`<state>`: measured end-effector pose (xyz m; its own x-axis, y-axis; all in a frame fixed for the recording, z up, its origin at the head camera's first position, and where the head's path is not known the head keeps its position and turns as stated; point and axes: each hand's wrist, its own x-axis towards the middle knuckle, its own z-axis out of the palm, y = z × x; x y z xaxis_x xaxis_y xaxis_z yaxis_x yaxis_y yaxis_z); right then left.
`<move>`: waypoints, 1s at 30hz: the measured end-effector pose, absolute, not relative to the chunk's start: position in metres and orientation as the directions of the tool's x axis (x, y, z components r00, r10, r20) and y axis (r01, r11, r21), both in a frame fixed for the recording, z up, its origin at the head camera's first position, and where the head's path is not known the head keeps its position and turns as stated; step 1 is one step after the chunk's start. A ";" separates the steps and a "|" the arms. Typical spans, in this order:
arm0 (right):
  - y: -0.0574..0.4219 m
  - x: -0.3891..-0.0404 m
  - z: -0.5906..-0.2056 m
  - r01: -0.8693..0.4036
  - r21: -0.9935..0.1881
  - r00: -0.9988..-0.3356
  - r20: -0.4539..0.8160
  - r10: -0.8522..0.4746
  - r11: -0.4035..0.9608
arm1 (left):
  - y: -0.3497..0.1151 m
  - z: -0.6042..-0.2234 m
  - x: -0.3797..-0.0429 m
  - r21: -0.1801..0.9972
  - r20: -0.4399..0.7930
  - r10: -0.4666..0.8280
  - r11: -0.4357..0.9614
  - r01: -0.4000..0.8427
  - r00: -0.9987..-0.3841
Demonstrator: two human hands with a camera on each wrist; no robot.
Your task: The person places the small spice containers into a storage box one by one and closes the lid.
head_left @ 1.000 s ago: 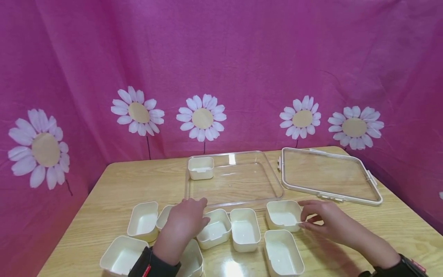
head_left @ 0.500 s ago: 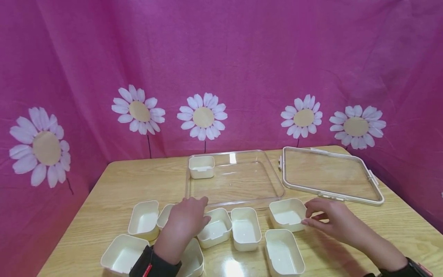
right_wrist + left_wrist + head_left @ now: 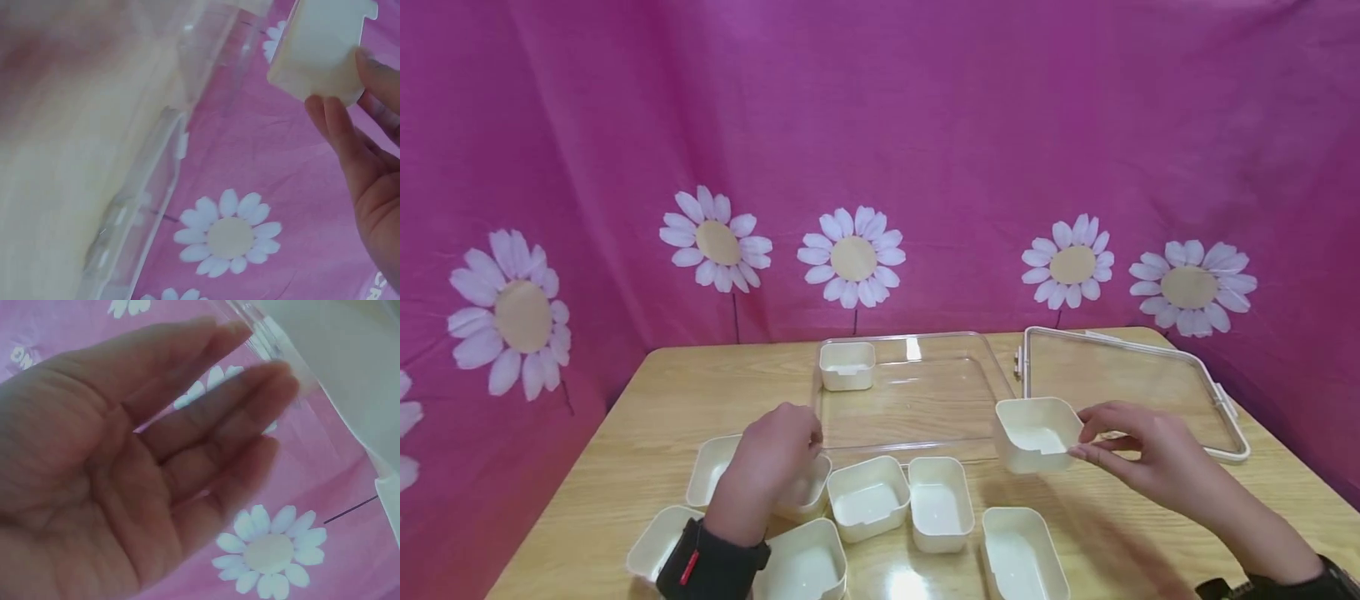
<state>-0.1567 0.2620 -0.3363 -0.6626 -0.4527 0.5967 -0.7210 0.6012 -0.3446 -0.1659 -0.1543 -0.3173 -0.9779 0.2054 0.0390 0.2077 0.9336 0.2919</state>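
Note:
My right hand (image 3: 1150,442) pinches one end of a small cream plastic container (image 3: 1037,437), thumb on one side and fingers on the other. The container hangs above the table by the front right corner of the clear tray (image 3: 913,412), its bottom and side showing in the right wrist view. Over the row of containers, my left hand (image 3: 767,458) hovers beside a cream container (image 3: 811,492) that it partly hides. Relaxed, slightly bent fingers (image 3: 212,469) with nothing between them show in the left wrist view. Another cream container (image 3: 847,367) sits in the tray's back left corner.
More cream containers stand along the front: a wide one (image 3: 868,500), a narrow one (image 3: 942,508), one at right (image 3: 1024,558) and several around the left forearm. A clear lid with a white frame (image 3: 1120,379) lies right of the tray. A pink flowered cloth (image 3: 955,167) hangs behind.
My right hand has lifted its container off the table, up toward the tray. My left hand has shifted slightly left and back, uncovering more of the container beside it. The head view has shifted slightly.

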 end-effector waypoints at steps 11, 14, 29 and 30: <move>0.207 -0.212 -0.319 -0.715 -0.304 -0.626 0.679 -0.384 0.629 | -0.159 -0.326 -0.175 0.345 0.076 0.275 0.894 0.285 -0.958; 0.196 -0.225 -0.320 -0.705 -0.322 -0.635 0.683 -0.360 0.632 | -0.154 -0.330 -0.174 0.310 0.098 0.307 0.895 0.322 -0.947; 0.170 -0.255 -0.325 -0.673 -0.401 -0.702 0.610 -0.367 0.621 | -0.150 -0.335 -0.167 0.367 0.022 0.357 0.866 0.339 -0.934; 0.168 -0.257 -0.327 -0.670 -0.404 -0.706 0.604 -0.368 0.623 | -0.150 -0.334 -0.167 0.360 0.024 0.358 0.868 0.343 -0.933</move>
<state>-0.2568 0.1677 -0.3266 -0.7065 -0.3685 0.6043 -0.6702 0.6226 -0.4039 -0.1672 -0.1503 -0.3344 -0.9332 0.3585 0.0240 0.3426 0.8678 0.3600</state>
